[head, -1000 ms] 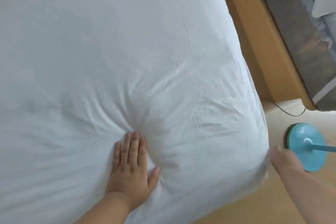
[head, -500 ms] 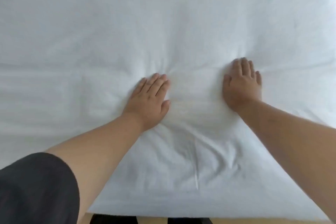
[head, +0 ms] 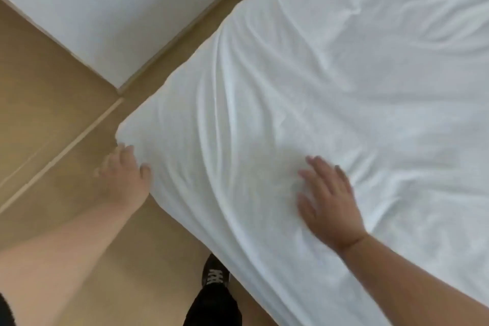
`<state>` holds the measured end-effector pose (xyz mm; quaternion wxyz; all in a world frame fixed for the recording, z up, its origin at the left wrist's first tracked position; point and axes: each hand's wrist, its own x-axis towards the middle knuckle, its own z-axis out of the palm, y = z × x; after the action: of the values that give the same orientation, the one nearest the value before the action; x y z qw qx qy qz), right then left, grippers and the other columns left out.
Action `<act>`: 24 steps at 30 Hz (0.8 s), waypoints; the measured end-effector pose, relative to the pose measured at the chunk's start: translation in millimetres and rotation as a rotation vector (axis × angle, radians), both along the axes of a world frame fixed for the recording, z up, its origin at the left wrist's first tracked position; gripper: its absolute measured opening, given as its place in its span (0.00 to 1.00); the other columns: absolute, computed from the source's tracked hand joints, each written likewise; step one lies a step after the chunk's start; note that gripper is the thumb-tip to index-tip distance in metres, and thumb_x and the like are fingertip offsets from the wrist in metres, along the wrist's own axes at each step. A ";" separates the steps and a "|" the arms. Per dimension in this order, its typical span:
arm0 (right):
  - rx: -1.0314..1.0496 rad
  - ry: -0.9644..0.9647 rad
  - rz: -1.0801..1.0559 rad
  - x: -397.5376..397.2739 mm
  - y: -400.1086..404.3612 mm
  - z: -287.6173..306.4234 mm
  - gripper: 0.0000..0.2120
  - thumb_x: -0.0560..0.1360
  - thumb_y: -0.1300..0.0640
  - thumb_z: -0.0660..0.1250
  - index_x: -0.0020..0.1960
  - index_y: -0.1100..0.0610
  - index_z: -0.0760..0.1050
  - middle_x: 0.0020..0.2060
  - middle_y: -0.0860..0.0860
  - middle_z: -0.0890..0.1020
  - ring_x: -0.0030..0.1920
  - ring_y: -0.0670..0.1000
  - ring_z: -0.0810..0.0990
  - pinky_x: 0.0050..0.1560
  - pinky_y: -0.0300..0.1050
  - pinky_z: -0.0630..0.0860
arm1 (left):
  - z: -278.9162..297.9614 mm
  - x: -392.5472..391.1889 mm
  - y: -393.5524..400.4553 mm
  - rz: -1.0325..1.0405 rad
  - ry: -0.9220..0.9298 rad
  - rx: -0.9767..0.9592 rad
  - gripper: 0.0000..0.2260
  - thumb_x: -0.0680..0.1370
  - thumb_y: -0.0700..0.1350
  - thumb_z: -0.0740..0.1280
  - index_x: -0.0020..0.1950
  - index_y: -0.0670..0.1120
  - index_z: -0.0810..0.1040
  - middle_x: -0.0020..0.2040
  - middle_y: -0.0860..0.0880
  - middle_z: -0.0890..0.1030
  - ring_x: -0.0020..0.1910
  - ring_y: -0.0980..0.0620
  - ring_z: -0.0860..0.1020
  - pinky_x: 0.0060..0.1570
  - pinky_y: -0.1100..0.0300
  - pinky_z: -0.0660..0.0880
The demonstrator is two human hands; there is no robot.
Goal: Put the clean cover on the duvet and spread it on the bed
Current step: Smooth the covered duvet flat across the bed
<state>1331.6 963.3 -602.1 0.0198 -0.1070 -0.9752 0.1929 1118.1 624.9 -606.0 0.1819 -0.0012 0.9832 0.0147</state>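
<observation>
Both hands shifted to duvet (head: pixel 330 87) corner.

Tan floor (head: pixel 53 103) is filling the left and lower-left of the view, with a pale raised strip (head: pixel 60 152) running diagonally across it. A white panel-like surface (head: pixel 100 5), whether wall or furniture cannot be told, is occupying the upper left, and a tan trim edge (head: pixel 185 32) is bordering its right side. Soft, even light is falling over the scene, casting only faint shadows.
</observation>
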 end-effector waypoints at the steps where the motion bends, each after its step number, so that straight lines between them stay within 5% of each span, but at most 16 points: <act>1: 0.001 -0.028 -0.215 -31.5 29.4 2.3 0.28 0.75 0.47 0.59 0.69 0.61 0.75 0.74 0.60 0.71 0.75 0.62 0.68 0.76 0.62 0.60 | -2.3 -16.2 12.2 -0.070 0.059 0.099 0.25 0.82 0.48 0.61 0.77 0.40 0.64 0.79 0.39 0.61 0.76 0.36 0.61 0.73 0.38 0.58; 4: 0.018 -0.222 -0.577 -129.1 72.2 0.0 0.35 0.73 0.45 0.54 0.78 0.56 0.61 0.81 0.57 0.58 0.81 0.56 0.53 0.79 0.61 0.49 | -22.3 -64.5 47.8 -0.020 0.085 0.319 0.28 0.82 0.57 0.58 0.79 0.47 0.60 0.82 0.47 0.56 0.79 0.44 0.56 0.75 0.43 0.53; 10: 0.155 -0.363 -0.329 -250.7 -41.5 -48.1 0.36 0.80 0.39 0.42 0.83 0.54 0.40 0.82 0.56 0.41 0.82 0.55 0.37 0.78 0.65 0.37 | -90.6 -114.4 -10.7 0.937 -0.149 0.753 0.47 0.68 0.75 0.61 0.80 0.50 0.59 0.77 0.48 0.67 0.73 0.41 0.69 0.71 0.42 0.66; 14: 0.185 -0.312 0.060 -306.1 -145.5 -58.4 0.37 0.75 0.41 0.29 0.82 0.47 0.42 0.83 0.51 0.41 0.81 0.53 0.35 0.72 0.70 0.31 | -127.4 -102.9 -54.2 1.126 -0.331 1.003 0.33 0.71 0.77 0.59 0.62 0.55 0.80 0.52 0.53 0.87 0.50 0.47 0.84 0.44 0.51 0.79; 17: 0.236 -0.289 0.192 -315.9 -150.8 -70.3 0.32 0.78 0.40 0.33 0.82 0.42 0.46 0.83 0.47 0.47 0.82 0.50 0.39 0.74 0.71 0.33 | -150.7 -115.1 -73.0 1.146 -0.307 1.095 0.24 0.74 0.73 0.60 0.51 0.57 0.83 0.38 0.58 0.85 0.35 0.57 0.83 0.41 0.55 0.76; 21: 0.238 -0.248 0.174 -308.3 -141.3 -74.3 0.29 0.80 0.37 0.39 0.80 0.36 0.50 0.82 0.46 0.51 0.82 0.49 0.42 0.76 0.69 0.34 | -166.9 -137.6 -80.5 1.159 -0.446 1.347 0.22 0.76 0.68 0.64 0.59 0.55 0.85 0.56 0.54 0.85 0.55 0.52 0.84 0.55 0.52 0.78; 24: 0.227 -0.201 0.165 -308.1 -146.0 -80.8 0.29 0.80 0.36 0.40 0.80 0.37 0.54 0.82 0.47 0.53 0.82 0.50 0.44 0.76 0.69 0.35 | -174.9 -144.8 -88.0 1.188 -0.433 1.402 0.15 0.80 0.59 0.64 0.59 0.54 0.85 0.59 0.51 0.85 0.58 0.49 0.83 0.57 0.51 0.77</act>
<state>1023.5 817.3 -682.9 -0.0820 -0.0426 -0.9932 0.0708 973.2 536.9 -781.0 0.2825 -0.3952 0.5336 0.6923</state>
